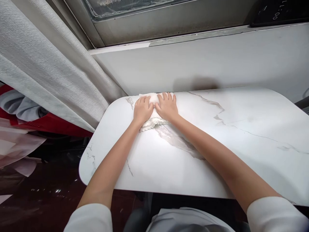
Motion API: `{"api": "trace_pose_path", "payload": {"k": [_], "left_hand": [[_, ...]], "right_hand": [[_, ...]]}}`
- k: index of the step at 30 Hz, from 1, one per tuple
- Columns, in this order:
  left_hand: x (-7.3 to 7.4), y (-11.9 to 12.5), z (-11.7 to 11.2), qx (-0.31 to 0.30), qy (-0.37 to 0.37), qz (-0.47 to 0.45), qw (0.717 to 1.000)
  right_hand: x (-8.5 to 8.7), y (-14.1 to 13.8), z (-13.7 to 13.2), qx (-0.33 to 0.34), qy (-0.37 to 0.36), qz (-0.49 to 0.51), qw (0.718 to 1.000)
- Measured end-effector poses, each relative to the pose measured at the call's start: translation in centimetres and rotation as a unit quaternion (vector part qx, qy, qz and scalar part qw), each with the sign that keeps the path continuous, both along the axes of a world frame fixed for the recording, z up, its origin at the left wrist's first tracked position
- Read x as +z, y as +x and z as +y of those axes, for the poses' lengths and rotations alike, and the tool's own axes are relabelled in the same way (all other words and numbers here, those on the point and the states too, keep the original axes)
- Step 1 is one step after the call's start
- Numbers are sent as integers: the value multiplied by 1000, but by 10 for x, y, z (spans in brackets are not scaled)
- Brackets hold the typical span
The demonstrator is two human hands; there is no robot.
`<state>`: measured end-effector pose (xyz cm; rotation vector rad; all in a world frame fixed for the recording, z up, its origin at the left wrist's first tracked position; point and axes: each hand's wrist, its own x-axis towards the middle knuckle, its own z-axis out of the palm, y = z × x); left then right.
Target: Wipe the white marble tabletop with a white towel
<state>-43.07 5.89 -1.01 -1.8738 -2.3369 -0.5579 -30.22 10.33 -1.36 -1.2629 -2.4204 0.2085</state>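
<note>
A white cloth [154, 121] with a ruffled near edge lies folded on the white marble-patterned table [217, 154], close to its far edge. My left hand [143, 110] rests flat on the cloth's left part, fingers stretched away from me. On its right part lies my right hand [167, 105], palm down with the fingers slightly spread. The two thumbs nearly meet in the middle. Both hands press from above, and the cloth beneath the palms is hidden.
A grey curtain [55, 58] hangs at the left, reaching the table's far left corner. Behind the table is a white wall [149, 71] under a metal window frame [154, 25]. A dark device showing digits [280, 13] stands on the ledge. A red container [55, 124] holds fabric at the left.
</note>
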Motion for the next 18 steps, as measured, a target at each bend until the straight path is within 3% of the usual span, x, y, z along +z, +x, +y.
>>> {"api": "trace_pose_path", "payload": {"k": [10,18], "left_hand": [[-4,40,-121,-50,5,45,998],[-1,65,-216,-79,9,50,996]], "right_hand": [[-1,57,-110,77,2,-31,997],[6,104,-195,221,-19,-28,975]]}}
